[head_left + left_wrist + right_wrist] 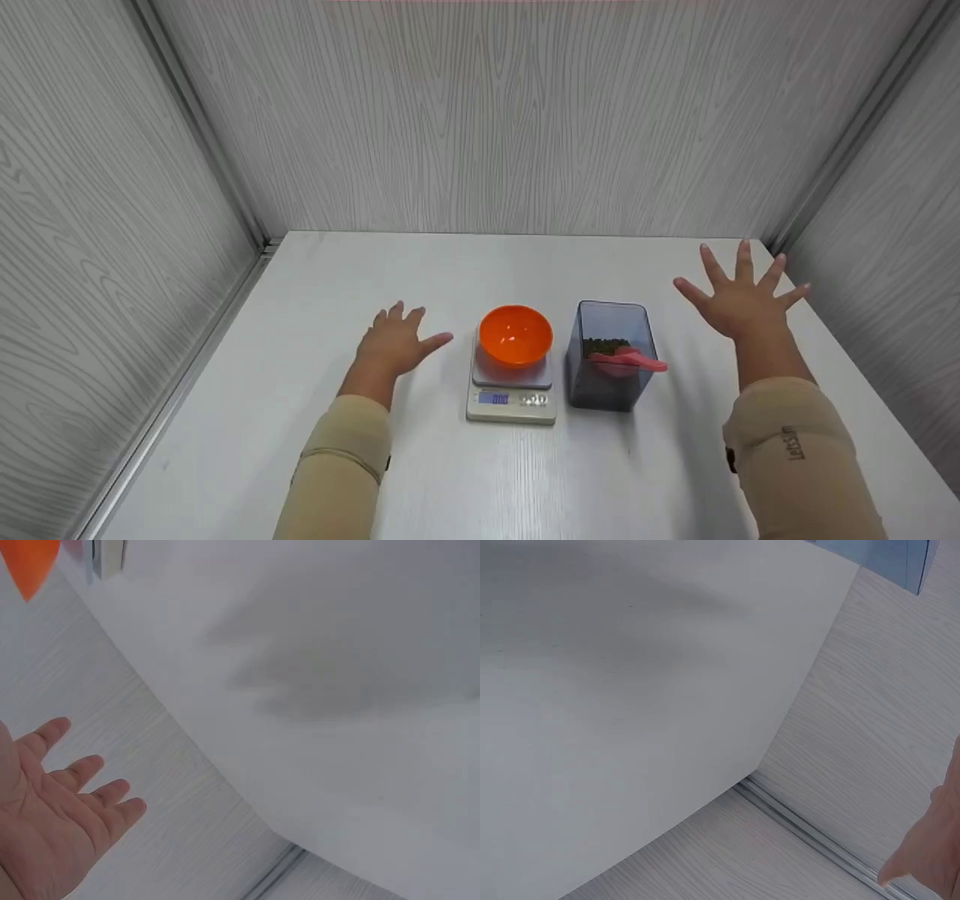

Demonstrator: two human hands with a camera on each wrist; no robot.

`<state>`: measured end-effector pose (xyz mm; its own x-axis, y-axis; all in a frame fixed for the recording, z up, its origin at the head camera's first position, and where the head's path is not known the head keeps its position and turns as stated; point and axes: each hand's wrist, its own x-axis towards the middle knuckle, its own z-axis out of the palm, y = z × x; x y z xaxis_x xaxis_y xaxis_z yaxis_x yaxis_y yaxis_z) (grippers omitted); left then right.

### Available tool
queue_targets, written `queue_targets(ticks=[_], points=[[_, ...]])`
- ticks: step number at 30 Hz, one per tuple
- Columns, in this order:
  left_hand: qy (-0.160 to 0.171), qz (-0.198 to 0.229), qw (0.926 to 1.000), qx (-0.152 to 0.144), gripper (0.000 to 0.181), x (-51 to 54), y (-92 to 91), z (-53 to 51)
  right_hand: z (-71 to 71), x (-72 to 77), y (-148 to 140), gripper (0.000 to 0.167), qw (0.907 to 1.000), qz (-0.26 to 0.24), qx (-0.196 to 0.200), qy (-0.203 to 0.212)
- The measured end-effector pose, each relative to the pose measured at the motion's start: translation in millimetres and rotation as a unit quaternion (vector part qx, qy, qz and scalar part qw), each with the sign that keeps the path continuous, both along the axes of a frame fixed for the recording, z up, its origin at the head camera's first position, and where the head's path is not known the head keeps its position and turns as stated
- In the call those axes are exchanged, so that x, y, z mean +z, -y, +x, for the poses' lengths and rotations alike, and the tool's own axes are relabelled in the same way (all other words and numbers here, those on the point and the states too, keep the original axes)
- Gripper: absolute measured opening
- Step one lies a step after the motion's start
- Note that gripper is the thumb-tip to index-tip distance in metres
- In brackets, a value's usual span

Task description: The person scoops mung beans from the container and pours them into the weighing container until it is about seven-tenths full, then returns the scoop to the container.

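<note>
An orange bowl [516, 337] sits on the plate of a small kitchen scale [511, 406], whose display is lit. Just right of the scale stands a clear bluish square container [604, 390] holding dark green granules [606, 346]. A pink scoop [628, 360] lies in it, its handle sticking out over the right rim. My left hand [391, 345] is held left of the scale, fingers spread, touching nothing. To the right of the container, my right hand [742, 304] is raised with fingers fanned wide and holds nothing. Part of the bowl [28, 566] shows in the left wrist view.
A white table [300, 450] carries everything. Grey wood-grain panels rise behind it [495, 120], at the left [97, 225] and at the right [892, 247]. Both hands cast soft shadows on the tabletop.
</note>
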<state>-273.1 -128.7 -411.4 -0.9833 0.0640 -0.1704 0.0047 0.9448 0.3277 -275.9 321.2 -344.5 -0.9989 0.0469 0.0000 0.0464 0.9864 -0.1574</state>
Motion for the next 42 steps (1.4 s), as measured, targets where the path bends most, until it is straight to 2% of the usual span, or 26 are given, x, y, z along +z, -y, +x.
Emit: queue_targets(ticks=[8, 13, 17, 21, 27, 36, 42], points=[[0.018, 0.023, 0.9995, -0.013, 0.077, -30.1, -24.8, 8.4, -3.2, -4.4, -1, 0.086, 1.0, 0.002, 0.001, 0.005], [0.023, 0.039, 0.9986, -0.027, 0.061, -46.5, -39.9, 16.2, -4.6, -7.5, 2, 0.087, 0.9999, -0.01, 0.003, 0.013], [0.053, 0.064, 0.9958, -0.038, 0.044, -55.7, -50.0, 21.7, -4.7, -8.7, 4, 0.087, 0.9997, -0.016, 0.005, 0.02], [0.079, 0.076, 0.9933, -0.037, 0.037, -63.3, -56.7, 26.3, -4.7, -8.0, 6, 0.085, 0.9995, -0.017, 0.013, 0.022], [0.097, 0.099, 0.9898, -0.035, 0.033, -70.2, -57.9, 29.6, -3.6, -7.3, 8, 0.084, 0.9995, -0.018, 0.016, 0.022], [0.105, 0.099, 0.9888, -0.037, 0.03, -72.9, -55.0, 32.0, -1.9, -9.9, 7, 0.086, 0.9997, -0.017, 0.011, 0.016], [0.113, 0.122, 0.9854, -0.037, 0.029, -73.7, -56.6, 33.3, -2.8, -11.9, 6, 0.086, 0.9996, -0.021, 0.01, 0.016]])
